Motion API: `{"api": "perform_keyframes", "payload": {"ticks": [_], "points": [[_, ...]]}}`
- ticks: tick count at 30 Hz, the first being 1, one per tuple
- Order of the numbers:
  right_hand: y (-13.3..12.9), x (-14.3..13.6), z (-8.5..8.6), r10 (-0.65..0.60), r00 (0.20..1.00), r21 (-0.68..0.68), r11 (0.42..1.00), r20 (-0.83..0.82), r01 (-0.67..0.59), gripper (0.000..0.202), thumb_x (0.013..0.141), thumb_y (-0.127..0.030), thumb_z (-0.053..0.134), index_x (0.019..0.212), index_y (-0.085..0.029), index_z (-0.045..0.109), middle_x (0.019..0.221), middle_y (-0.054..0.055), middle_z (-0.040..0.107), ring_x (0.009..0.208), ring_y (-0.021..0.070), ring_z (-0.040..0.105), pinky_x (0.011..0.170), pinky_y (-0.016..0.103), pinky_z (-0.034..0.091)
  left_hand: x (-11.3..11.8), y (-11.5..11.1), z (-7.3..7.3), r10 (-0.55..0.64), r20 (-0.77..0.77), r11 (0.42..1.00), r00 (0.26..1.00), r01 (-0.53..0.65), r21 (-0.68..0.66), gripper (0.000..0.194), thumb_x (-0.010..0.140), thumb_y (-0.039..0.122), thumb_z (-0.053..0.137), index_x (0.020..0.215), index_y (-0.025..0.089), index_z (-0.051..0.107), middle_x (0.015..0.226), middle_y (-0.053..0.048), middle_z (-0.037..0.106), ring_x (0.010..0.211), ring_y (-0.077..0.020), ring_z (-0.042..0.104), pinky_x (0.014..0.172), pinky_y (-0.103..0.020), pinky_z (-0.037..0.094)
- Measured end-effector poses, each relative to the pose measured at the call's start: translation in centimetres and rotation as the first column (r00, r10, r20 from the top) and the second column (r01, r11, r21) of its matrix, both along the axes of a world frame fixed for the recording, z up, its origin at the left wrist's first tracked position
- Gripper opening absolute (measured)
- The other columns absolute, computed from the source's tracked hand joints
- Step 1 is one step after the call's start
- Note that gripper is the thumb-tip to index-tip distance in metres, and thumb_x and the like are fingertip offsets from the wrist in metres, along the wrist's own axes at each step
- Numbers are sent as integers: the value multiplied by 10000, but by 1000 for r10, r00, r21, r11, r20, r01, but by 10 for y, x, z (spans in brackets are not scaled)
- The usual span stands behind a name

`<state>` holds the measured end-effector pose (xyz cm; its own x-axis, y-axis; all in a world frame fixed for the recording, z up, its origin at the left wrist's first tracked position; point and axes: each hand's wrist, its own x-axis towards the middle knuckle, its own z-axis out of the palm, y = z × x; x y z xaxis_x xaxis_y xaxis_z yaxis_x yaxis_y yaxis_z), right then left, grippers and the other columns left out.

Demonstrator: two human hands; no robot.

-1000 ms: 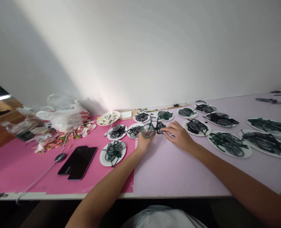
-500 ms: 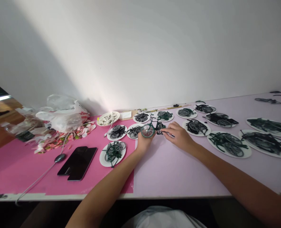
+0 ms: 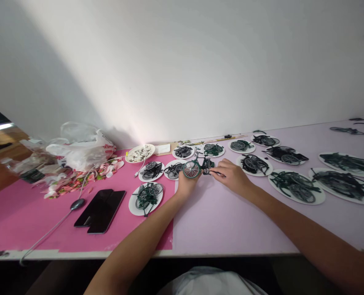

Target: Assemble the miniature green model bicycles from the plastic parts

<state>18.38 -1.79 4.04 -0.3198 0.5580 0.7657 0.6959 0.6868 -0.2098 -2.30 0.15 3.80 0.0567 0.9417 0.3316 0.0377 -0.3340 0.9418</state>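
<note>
A dark green model bicycle (image 3: pixel 192 169) stands upright above the table, its spoked front wheel facing left. My left hand (image 3: pixel 186 185) is closed around its lower part, with most of the fingers hidden behind the wheel. On the other side, my right hand (image 3: pixel 229 174) pinches a thin dark piece, slim like a rod, against the pedal area of the bicycle. Whether that piece is a tool or a bicycle part I cannot tell. Close by, white plates hold black bicycle parts (image 3: pixel 174 169) and green bicycle parts (image 3: pixel 213 150).
Two dark phones (image 3: pixel 103 211) lie left on the pink sheet (image 3: pixel 120 241), near a cable with a grey puck (image 3: pixel 78 204). Behind are a plastic bag (image 3: pixel 80 149), pink petal-like scraps and a plate of small white pieces (image 3: pixel 140 153). More plates of parts (image 3: pixel 297 186) line the right side.
The thin piece in my right hand has shifted and tilted slightly at the bicycle's pedal area. My left hand and the bicycle stay nearly still.
</note>
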Motion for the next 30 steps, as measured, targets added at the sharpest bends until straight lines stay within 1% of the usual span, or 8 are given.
{"api": "perform_keyframes", "payload": {"ticks": [4,7,9,12,15,20,24,30], "points": [[0,1,0,-25,1000,8,1000,18,25,293,1025,-320,586,789,-237,739,689,39,584,766,212,591,616,302,453,1,-1,1,1,-8,1000,1000,-1,13,309,718,406,866,831,137,764,928,-118,780,892,-277,711,845,-369,566],[-1,0,1,-30,999,-6,1000,23,30,419,1032,-342,572,634,-225,635,629,31,537,716,200,560,592,300,413,3,-3,1,10,1,999,1000,-10,32,297,725,411,855,811,144,755,910,-113,779,871,-275,712,819,-368,574],[-1,-1,2,-20,1000,-18,1000,22,20,461,1036,-339,559,590,-223,573,607,27,518,699,198,545,590,305,397,4,-4,2,-2,5,998,1000,2,60,285,742,408,843,816,148,755,913,-111,780,883,-275,717,832,-371,579],[-1,-1,2,-2,1000,-39,999,10,3,483,1048,-336,533,579,-223,520,604,24,512,689,195,535,607,312,394,5,-5,1,-24,2,996,1000,24,85,272,759,403,834,827,151,757,917,-112,782,896,-279,722,844,-376,583],[0,-1,1,14,1000,-67,998,0,-14,499,1061,-346,510,578,-224,492,598,17,503,666,188,526,625,316,404,5,-5,0,-19,-7,996,1000,19,87,266,774,399,821,839,149,760,920,-111,784,897,-280,722,832,-372,582],[0,0,-1,13,1000,-115,993,-25,-16,508,1076,-360,485,590,-224,546,605,27,561,690,195,567,660,325,431,6,-4,-2,-6,-33,997,999,9,80,290,761,422,832,841,152,763,926,-111,783,899,-277,719,838,-367,574],[-1,1,-1,-6,999,-126,992,-38,2,531,1085,-381,460,592,-221,573,621,33,574,688,194,577,656,327,433,6,-6,-2,-10,-34,998,999,13,65,288,760,424,827,839,157,756,917,-105,780,896,-276,718,856,-376,572],[-3,-2,2,-33,999,-170,985,-40,26,535,1094,-420,418,610,-225,536,616,26,541,680,195,569,633,319,411,3,-5,0,-19,-35,1000,999,19,19,324,748,459,831,791,155,724,873,-91,764,827,-252,695,814,-363,566]]}}
